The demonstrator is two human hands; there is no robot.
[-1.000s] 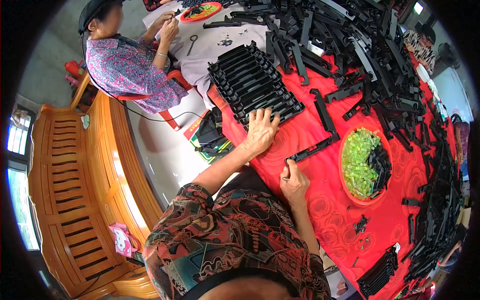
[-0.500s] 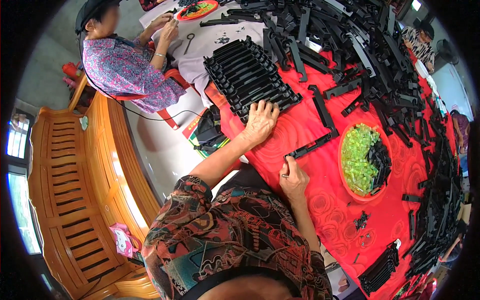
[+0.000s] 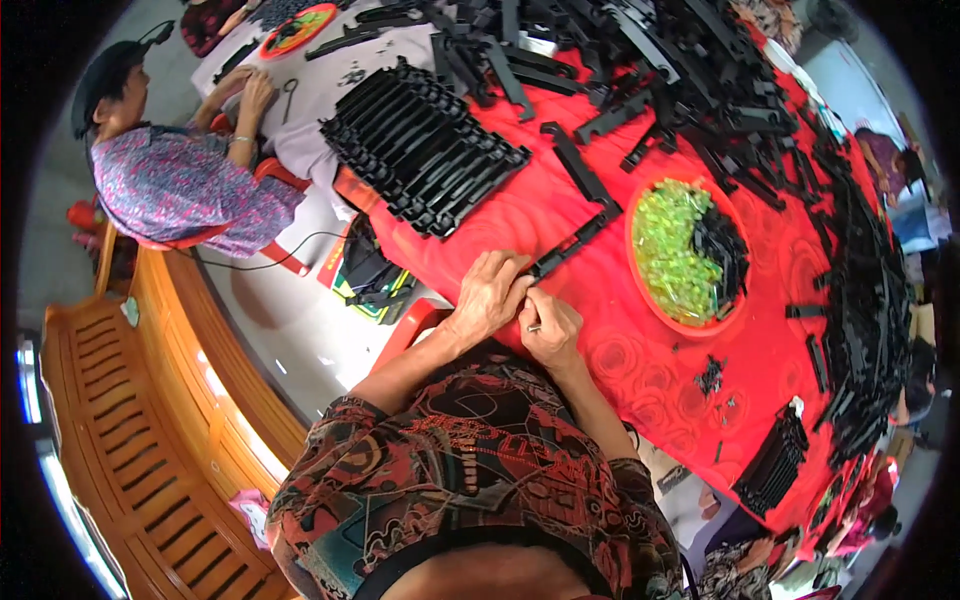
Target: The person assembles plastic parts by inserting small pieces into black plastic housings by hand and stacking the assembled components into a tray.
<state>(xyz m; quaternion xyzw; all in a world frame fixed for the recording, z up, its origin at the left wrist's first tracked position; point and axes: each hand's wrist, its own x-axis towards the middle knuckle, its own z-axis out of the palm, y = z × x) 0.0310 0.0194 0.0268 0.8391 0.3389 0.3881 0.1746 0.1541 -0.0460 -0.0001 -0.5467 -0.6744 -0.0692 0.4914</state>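
Observation:
My left hand (image 3: pixel 488 296) has its fingers closed on the near end of a narrow black plastic strip (image 3: pixel 572 246), which lies slanting on the red cloth. Close beside it, my right hand (image 3: pixel 552 326) is curled into a fist against that same end. A short bit of thin metal tool (image 3: pixel 535 328) sticks out of the right fist; the rest is hidden by the fingers. Touching the strip's far end lies another black plastic piece (image 3: pixel 582 172), hooked at its tip. Left of these sits a neat stack of black plastic pieces (image 3: pixel 425 150) in a row.
An orange-red bowl (image 3: pixel 690 331) holds yellow-green and black small parts. Loose black pieces (image 3: pixel 640 60) heap up at the back, more (image 3: pixel 860 330) along the right. Tiny black bits (image 3: pixel 711 376) lie nearby. A co-worker (image 3: pixel 180 185) sits at left by scissors (image 3: pixel 289 98); a wooden bench (image 3: pixel 150 420) stands there.
My left hand has left the stack of black pieces and come to the strip's near end, beside my right hand. The whole view has shifted, so the table's things appear further left and up.

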